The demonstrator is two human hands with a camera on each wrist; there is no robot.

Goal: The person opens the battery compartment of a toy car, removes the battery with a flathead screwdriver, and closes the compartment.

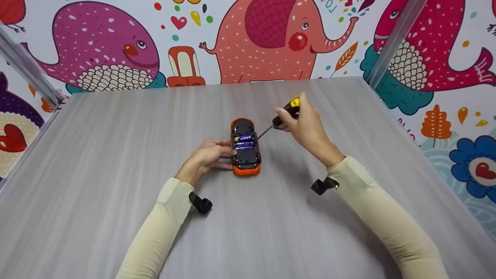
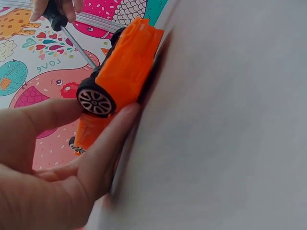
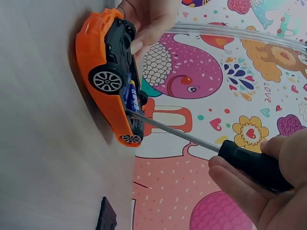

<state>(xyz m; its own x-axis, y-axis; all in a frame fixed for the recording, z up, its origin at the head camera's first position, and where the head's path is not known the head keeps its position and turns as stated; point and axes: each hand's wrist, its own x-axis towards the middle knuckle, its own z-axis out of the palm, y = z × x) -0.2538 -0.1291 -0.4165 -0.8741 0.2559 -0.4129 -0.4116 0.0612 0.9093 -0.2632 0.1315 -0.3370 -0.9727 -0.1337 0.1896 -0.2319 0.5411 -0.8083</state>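
An orange toy car [image 1: 247, 170] lies upside down on the table, its black underside facing up. Purple-blue batteries [image 1: 245, 145] sit in the uncovered compartment midway along it, one with a yellow end. My left hand [image 1: 209, 155] grips the car from the left, with thumb and fingers near a wheel [image 2: 96, 101]. From the right, my right hand [image 1: 310, 126] holds a screwdriver [image 3: 254, 163] by its black and yellow handle. Its metal shaft [image 3: 180, 133] slants down to the compartment's edge, the tip right by a battery [image 3: 132, 94].
A flat dark piece [image 3: 106, 214] lies on the table beyond the car, largely hidden by the right hand in the head view. The grey table [image 1: 116, 155] meets walls printed with cartoon animals [image 1: 271, 42] at the back and sides.
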